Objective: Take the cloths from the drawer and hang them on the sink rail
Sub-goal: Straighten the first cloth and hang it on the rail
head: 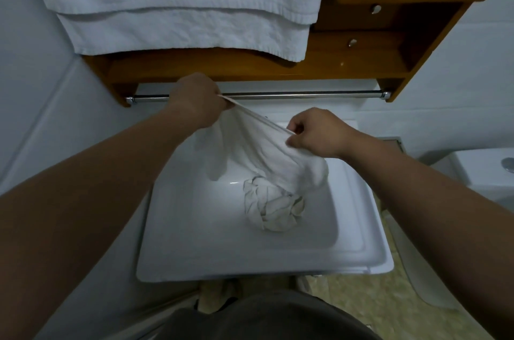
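A pale bathroom, white sink (178, 253) below a wooden cabinet (361, 61). A white cloth (258, 145) is stretched over the basin between both hands: left hand (194, 100) pinches one corner right at the chrome rail (292, 95), right hand (314, 133) pinches the hem nearer. Best to keep that edge taut and lift it over the bar evenly. A second crumpled cloth (272, 209) lies in the basin; big towels (180, 5) hanging above crowd the rail's left side

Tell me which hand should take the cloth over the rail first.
Left. The left hand already holds the cloth edge right at the rail; the right hand pinches the other end lower, over the sink.
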Tool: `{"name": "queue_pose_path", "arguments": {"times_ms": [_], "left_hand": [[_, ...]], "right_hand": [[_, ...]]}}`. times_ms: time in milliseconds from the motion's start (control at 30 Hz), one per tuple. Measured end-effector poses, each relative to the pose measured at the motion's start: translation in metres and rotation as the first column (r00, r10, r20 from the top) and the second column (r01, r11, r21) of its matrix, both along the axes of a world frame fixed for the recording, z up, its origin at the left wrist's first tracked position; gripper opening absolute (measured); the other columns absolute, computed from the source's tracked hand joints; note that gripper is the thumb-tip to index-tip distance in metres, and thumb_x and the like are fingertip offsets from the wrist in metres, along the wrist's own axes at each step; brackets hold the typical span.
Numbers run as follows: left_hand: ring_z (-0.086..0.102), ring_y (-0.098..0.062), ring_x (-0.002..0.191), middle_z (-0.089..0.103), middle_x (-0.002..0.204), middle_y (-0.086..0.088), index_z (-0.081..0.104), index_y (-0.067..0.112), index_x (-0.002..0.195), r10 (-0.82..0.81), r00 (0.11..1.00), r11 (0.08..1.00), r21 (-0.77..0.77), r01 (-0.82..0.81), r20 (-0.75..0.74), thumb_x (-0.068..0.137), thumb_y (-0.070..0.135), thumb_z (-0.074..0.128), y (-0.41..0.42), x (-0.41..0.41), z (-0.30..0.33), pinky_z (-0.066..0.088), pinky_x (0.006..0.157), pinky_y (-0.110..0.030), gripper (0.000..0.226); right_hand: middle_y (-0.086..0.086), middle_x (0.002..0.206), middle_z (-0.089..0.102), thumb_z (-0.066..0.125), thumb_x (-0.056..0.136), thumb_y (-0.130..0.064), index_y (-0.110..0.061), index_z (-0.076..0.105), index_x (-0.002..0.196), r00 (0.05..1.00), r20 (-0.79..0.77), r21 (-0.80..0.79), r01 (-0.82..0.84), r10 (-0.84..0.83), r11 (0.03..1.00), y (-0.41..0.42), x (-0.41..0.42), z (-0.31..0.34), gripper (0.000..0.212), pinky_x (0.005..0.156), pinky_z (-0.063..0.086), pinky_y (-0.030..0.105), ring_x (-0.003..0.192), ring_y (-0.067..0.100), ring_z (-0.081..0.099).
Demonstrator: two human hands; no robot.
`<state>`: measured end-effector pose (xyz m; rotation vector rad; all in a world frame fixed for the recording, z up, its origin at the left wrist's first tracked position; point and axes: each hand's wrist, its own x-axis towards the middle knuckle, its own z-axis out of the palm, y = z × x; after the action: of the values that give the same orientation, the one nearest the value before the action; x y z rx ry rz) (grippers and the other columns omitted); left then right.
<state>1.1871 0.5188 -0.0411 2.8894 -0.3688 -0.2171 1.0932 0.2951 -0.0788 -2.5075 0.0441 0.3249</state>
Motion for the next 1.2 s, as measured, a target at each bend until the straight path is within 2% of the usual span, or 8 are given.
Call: {"name": "queue_pose_path", "arguments": {"times_ms": [267,500,633,800,900,1000,1100,1200], "left_hand": [[0.058,-0.025,0.074,0.061,0.072,-0.008,0.073,0.006,0.084,0.163,0.987,0.986,0.027,-0.163,-0.01,0.084,0.054,0.065,0.036,0.017,-0.004,0.04,0.064,-0.03,0.049],[0.051,-0.021,0.057,0.058,0.068,-0.009,0.065,0.004,0.077,0.227,0.973,0.97,0.099,-0.222,-0.036,0.084,0.054,0.065,0.047,0.02,-0.018,0.037,0.056,-0.03,0.05],[0.051,-0.021,0.059,0.06,0.072,-0.01,0.066,0.001,0.085,0.276,0.96,0.96,0.073,-0.272,-0.046,0.08,0.056,0.068,0.054,0.023,-0.02,0.037,0.056,-0.029,0.055],[0.06,-0.028,0.075,0.067,0.093,-0.017,0.066,-0.003,0.094,0.259,0.961,0.966,0.037,-0.256,-0.098,0.083,0.052,0.068,0.049,0.017,-0.015,0.047,0.066,-0.035,0.056],[0.059,-0.03,0.1,0.06,0.115,-0.016,0.06,0.0,0.12,0.211,0.954,0.969,-0.083,-0.233,-0.213,0.083,0.047,0.071,0.039,0.004,-0.011,0.052,0.087,-0.04,0.061],[0.054,-0.03,0.113,0.048,0.138,-0.011,0.042,0.017,0.144,0.204,0.934,0.916,-0.281,-0.288,-0.294,0.076,0.052,0.075,0.021,-0.014,-0.004,0.051,0.082,-0.037,0.083],[0.055,-0.023,0.11,0.049,0.137,-0.006,0.043,0.024,0.144,0.135,0.892,0.78,-0.509,-0.364,-0.432,0.072,0.064,0.072,0.005,-0.022,-0.001,0.047,0.08,-0.032,0.087],[0.06,-0.026,0.109,0.059,0.13,-0.008,0.051,0.022,0.137,0.0,0.829,0.656,-0.626,-0.422,-0.559,0.071,0.07,0.065,-0.006,-0.029,0.004,0.05,0.092,-0.044,0.083]], "right_hand": [[0.003,0.07,0.067,0.067,0.091,-0.031,-0.016,0.07,0.074,0.994,-0.001,0.042,0.107,-0.107,0.993,-0.016,-0.005,-0.009,0.023,0.057,0.041,0.026,0.064,0.016,0.058],[0.0,0.087,0.071,0.066,0.09,-0.019,-0.019,0.075,0.091,0.982,0.013,0.149,0.184,-0.188,0.972,-0.018,-0.005,-0.007,0.009,0.06,0.05,0.027,0.075,0.017,0.063],[0.001,0.076,0.068,0.069,0.088,-0.018,-0.019,0.072,0.087,0.979,0.002,0.217,0.2,-0.205,0.955,-0.018,-0.009,-0.006,0.003,0.053,0.048,0.029,0.05,0.01,0.056],[0.004,0.076,0.067,0.069,0.091,-0.028,-0.015,0.071,0.093,0.965,0.08,0.274,0.221,-0.251,0.936,-0.01,-0.013,0.003,0.013,0.05,0.045,0.021,0.048,0.006,0.055],[-0.001,0.064,0.06,0.067,0.092,-0.025,-0.016,0.072,0.096,0.953,0.112,0.403,0.216,-0.282,0.89,0.001,-0.015,0.014,0.011,0.045,0.039,0.02,0.043,0.005,0.046],[0.011,0.066,0.052,0.067,0.092,-0.021,-0.013,0.072,0.097,0.942,0.095,0.535,0.225,-0.323,0.814,0.017,-0.013,0.025,0.01,0.046,0.037,0.026,0.048,0.017,0.039],[0.007,0.069,0.051,0.067,0.093,-0.016,-0.011,0.072,0.092,0.93,0.083,0.598,0.242,-0.359,0.764,0.032,-0.011,0.033,0.007,0.045,0.043,0.027,0.043,0.013,0.041],[-0.001,0.081,0.064,0.067,0.092,-0.009,-0.006,0.072,0.093,0.954,-0.013,0.698,0.222,-0.299,0.681,0.041,-0.01,0.037,0.005,0.059,0.058,0.029,0.053,0.016,0.06]]}}
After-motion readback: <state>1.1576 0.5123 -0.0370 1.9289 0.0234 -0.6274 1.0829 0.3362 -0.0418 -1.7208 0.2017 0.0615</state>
